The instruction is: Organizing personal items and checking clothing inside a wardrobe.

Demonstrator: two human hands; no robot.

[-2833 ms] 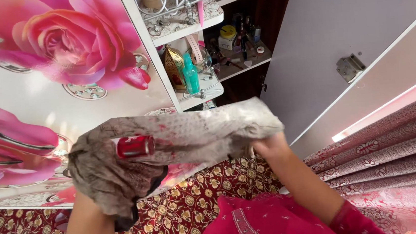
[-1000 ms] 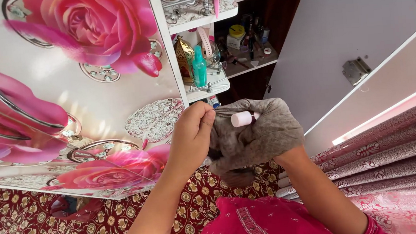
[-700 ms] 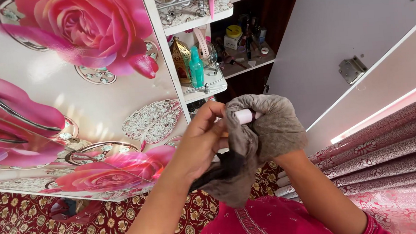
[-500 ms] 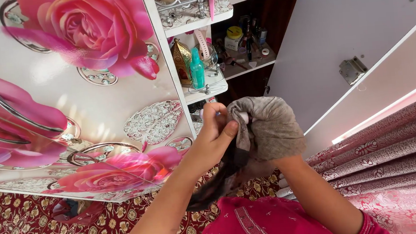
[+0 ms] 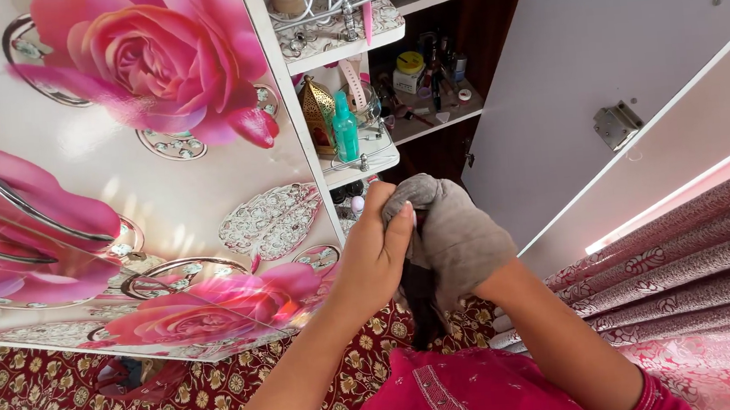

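I see 2 hands together, left hand (image 5: 375, 252) and cloth-covered right hand (image 5: 464, 253) both clamped on the grey cloth (image 5: 454, 233), its contents fully wrapped, wiping seemingly unfinished.

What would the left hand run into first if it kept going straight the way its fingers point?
The left hand already presses on the grey cloth. Past that, its line probably leads toward the small wire-railed shelf holding the teal bottle, though depth is unclear.

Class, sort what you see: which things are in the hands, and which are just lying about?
In hand: grey cloth, gripped by left hand and right hand.

Lying about: teal spray bottle, gold lantern, yellow-lidded jar, cupboard door.
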